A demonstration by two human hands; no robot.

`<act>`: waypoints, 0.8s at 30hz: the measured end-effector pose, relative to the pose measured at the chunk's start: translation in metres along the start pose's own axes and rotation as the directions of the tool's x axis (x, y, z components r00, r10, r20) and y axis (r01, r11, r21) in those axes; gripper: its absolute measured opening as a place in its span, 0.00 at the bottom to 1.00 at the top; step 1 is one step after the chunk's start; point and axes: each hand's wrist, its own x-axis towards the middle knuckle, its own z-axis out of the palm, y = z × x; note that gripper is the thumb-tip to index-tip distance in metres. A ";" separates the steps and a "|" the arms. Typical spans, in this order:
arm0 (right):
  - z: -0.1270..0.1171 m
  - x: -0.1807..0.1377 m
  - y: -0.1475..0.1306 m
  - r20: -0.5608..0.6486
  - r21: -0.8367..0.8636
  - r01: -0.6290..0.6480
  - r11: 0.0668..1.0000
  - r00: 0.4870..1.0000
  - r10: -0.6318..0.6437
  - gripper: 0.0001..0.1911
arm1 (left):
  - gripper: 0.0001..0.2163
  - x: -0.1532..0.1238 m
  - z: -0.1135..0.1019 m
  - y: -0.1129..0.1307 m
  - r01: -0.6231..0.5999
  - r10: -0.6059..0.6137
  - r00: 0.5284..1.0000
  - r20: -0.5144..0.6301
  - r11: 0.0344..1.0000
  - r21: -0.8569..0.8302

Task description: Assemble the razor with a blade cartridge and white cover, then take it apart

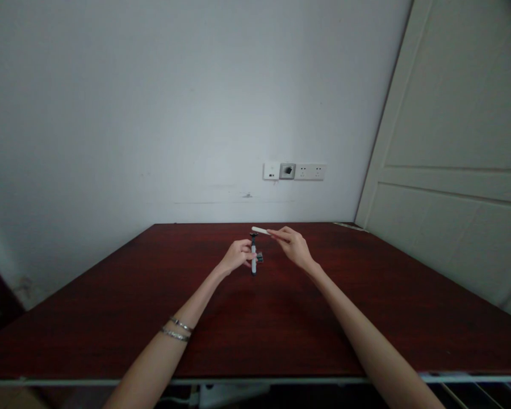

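My left hand (238, 254) is closed around a slim white handle with a black top (253, 253), held upright above the dark red table (281, 318); it looks like a razor handle. My right hand (292, 245) pinches a small flat white piece (260, 230) just above and to the right of that handle's top. A small dark object (259, 257) lies on the table right behind the handle. Two silver bracelets (176, 329) sit on my left wrist.
A white wall rises behind the table with a row of sockets (294, 171). A pale panelled door (455, 170) stands along the right side. The table's front edge (255, 379) runs across the bottom of the view.
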 end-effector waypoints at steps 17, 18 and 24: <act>0.003 0.003 0.020 0.006 0.200 -0.039 0.979 0.999 0.039 0.14 | 0.11 -0.003 -0.001 0.001 0.007 -0.007 1.000 0.030 1.000 -0.019; 0.004 0.003 0.021 0.014 0.214 -0.041 0.976 0.999 0.039 0.14 | 0.11 -0.003 -0.001 0.001 0.009 -0.008 1.000 0.030 1.000 -0.017; 0.002 0.003 0.023 0.051 0.245 -0.068 0.967 0.997 0.058 0.14 | 0.11 -0.003 -0.001 0.001 0.006 -0.007 0.999 0.049 1.000 0.009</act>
